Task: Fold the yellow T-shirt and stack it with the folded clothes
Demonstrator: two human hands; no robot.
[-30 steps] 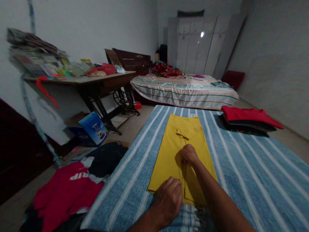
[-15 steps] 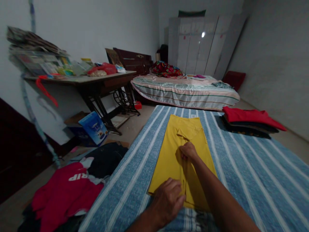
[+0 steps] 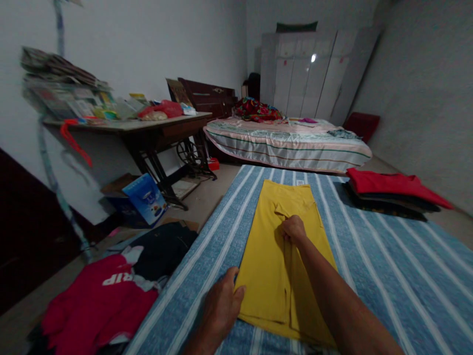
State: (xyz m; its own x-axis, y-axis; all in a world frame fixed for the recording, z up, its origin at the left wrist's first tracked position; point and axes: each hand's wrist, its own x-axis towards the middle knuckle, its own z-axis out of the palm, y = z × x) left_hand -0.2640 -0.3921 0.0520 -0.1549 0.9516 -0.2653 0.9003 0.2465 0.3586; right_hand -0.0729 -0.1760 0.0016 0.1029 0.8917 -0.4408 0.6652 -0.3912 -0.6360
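Note:
A folded yellow garment [image 3: 271, 256] lies lengthwise on a blue and white striped sheet [image 3: 377, 266]. My right hand [image 3: 293, 229] rests closed on the garment's middle, pinching a fold of the yellow cloth. My left hand [image 3: 220, 308] lies at the garment's near left corner, fingers curled onto its edge.
A stack of folded clothes with a red one on top [image 3: 391, 190] sits at the sheet's far right. A red shirt and dark clothes [image 3: 107, 296] lie heaped on the floor at left. A cluttered sewing-machine table [image 3: 148, 128], a blue box [image 3: 145, 197] and a bed [image 3: 288, 140] stand beyond.
My right hand slid a little farther up the garment's middle fold. My left hand moved from the near centre of the garment out to its left corner.

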